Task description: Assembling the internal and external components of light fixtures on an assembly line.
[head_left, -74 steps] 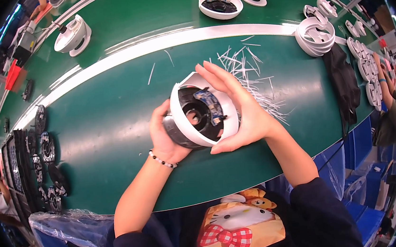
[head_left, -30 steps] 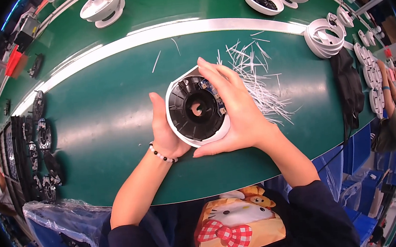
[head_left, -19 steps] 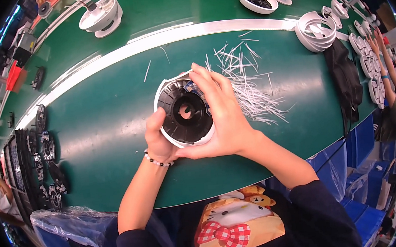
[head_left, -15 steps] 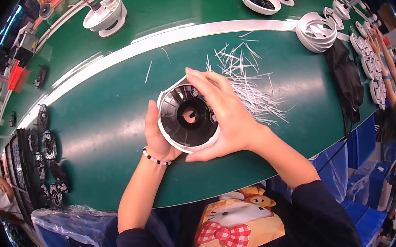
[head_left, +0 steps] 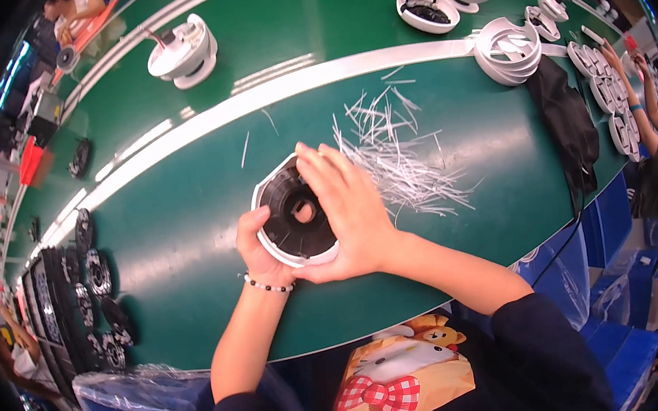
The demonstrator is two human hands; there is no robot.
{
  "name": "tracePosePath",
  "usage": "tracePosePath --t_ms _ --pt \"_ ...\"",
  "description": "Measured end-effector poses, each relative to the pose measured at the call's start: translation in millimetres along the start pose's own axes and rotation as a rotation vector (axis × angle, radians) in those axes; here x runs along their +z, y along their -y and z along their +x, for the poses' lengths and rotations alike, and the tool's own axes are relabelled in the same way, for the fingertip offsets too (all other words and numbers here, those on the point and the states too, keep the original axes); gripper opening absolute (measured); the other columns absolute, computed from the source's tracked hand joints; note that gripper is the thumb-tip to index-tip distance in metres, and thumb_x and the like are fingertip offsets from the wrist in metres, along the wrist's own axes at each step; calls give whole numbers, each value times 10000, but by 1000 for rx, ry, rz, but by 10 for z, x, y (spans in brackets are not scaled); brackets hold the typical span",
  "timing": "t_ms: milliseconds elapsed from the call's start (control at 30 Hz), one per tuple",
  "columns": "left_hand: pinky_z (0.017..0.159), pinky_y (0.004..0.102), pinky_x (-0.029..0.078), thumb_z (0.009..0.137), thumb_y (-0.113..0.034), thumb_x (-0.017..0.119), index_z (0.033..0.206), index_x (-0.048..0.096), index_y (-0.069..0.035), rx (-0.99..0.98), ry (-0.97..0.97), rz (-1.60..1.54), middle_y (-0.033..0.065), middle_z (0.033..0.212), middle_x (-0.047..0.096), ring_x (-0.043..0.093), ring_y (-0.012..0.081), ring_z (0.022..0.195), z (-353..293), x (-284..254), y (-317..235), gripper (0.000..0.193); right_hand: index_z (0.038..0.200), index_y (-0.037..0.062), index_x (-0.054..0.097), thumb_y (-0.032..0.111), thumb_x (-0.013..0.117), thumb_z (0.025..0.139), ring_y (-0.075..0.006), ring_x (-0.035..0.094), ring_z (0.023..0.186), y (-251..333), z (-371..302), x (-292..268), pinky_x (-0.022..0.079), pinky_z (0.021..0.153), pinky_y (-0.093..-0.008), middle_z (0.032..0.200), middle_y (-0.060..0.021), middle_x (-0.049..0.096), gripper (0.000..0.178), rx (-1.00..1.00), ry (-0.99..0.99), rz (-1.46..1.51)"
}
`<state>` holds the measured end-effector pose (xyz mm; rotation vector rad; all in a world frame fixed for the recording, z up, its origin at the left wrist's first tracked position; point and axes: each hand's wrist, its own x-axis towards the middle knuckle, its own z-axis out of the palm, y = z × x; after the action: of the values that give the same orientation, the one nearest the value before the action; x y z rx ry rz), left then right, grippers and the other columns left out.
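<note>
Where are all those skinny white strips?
In the head view, the white strips lie on the green table, right of centre, just beyond the right hand.

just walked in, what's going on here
A person is holding a round, white-rimmed black housing in both hands over a green table. The left hand grips its left side, thumb at the rim, while the right hand curls over its right side. A loose pile of thin white strips lies beyond the right hand, and black round parts sit along the table's left.
</note>
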<state>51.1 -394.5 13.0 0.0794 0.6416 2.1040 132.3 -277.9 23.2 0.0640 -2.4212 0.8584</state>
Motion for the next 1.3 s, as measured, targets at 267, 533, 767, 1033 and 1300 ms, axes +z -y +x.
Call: tracePosePath --t_ms 267,533,767,1033,1300 --pt "862 348 425 824 -360 362 1116 465 19 -223 7 141 165 1067 545 542 246 964 218 178 -183 489 903 18 574 52 650 592 -269 568 915 -120 -8 -445 441 825 -398 1003 -118 582 322 -449 -135 -2" --pt "902 382 400 810 -290 349 1188 376 68 -447 18 255 216 1114 504 524 289 1001 665 554 17 522 879 22 576 78 658 578 -254 583 862 -322 -99 -979 462 781 -382 933 -100 596 317 -312 -172 -94" --pt "807 380 462 770 -318 361 1103 469 67 -720 219 -88 226 1047 540 572 294 909 1099 583 97 520 899 15 587 -19 658 522 -256 599 841 -676 52 -1392 477 774 -364 892 -95 618 385 -197 -138 15" --pt "421 271 542 767 -311 430 1005 490 24 -501 -170 250 166 854 594 623 233 590 1293 997 301 416 1074 44 522 128 734 551 -268 501 1035 -837 63 -1502 393 877 -376 1116 -95 538 570 -137 -103 -123" --pt "791 438 455 840 -276 336 1025 483 -2 -416 -63 462 135 1027 531 512 262 999 1177 958 368 362 972 33 573 94 726 551 -239 579 730 -824 122 -1418 450 649 -305 849 -106 600 452 -170 -179 -5"
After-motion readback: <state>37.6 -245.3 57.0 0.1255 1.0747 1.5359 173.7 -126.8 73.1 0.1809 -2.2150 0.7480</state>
